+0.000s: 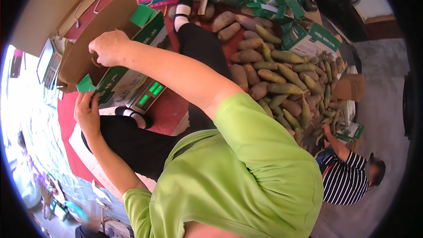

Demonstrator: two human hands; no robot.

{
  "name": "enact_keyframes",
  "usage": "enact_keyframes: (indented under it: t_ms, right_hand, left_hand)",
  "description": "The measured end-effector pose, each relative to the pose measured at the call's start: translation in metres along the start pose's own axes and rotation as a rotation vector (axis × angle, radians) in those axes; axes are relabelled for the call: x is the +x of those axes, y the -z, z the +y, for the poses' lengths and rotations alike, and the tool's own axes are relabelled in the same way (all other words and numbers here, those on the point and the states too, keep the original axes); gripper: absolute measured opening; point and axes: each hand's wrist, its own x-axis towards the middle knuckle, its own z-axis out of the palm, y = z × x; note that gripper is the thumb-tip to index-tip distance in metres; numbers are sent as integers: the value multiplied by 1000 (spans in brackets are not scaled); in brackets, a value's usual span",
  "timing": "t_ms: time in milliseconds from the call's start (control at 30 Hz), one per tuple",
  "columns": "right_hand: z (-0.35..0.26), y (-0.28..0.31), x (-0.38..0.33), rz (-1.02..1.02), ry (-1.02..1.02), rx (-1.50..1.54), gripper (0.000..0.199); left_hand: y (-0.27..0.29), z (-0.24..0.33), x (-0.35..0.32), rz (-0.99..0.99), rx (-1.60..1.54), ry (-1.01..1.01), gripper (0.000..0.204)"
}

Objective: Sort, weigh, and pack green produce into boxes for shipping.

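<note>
An open cardboard box [115,83], green and white outside and brown inside, stands at the left with its flaps raised. It sits on a digital scale [151,94] whose green display is lit. My left hand [88,113] grips the box's near edge beside a small green corner flap [85,83]. Over the opening, my right hand [110,48] is closed with its fingers curled downward. A small brownish curve shows under those fingers, but what it belongs to is unclear. My right forearm covers part of the box, and its contents are hidden.
A large heap of long brown and green vegetables [282,77] lies to the right on a red surface. Green and white cartons [304,37] stand behind it. A person in a striped shirt [346,178] reaches into the heap. Another digital scale [49,64] is at far left.
</note>
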Motion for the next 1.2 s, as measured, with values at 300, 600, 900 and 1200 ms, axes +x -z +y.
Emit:
enact_keyframes:
  t_ms: [300, 600, 900, 1200]
  right_hand:
    - [82, 68, -97, 572, 70, 251, 18]
    - [304, 57, -365, 866, -880, 261, 17]
    - [362, 29, -626, 1361, -1645, 33, 24]
    - [326, 46, -574, 1598, -1977, 820, 54]
  left_hand:
    - [-1, -6, 0, -56, 14, -40, 11]
    - [-10, -3, 4, -41, 4, -51, 11]
    - [-16, -5, 5, -26, -12, -2, 11]
    - [-11, -5, 1, 24, -16, 14, 12]
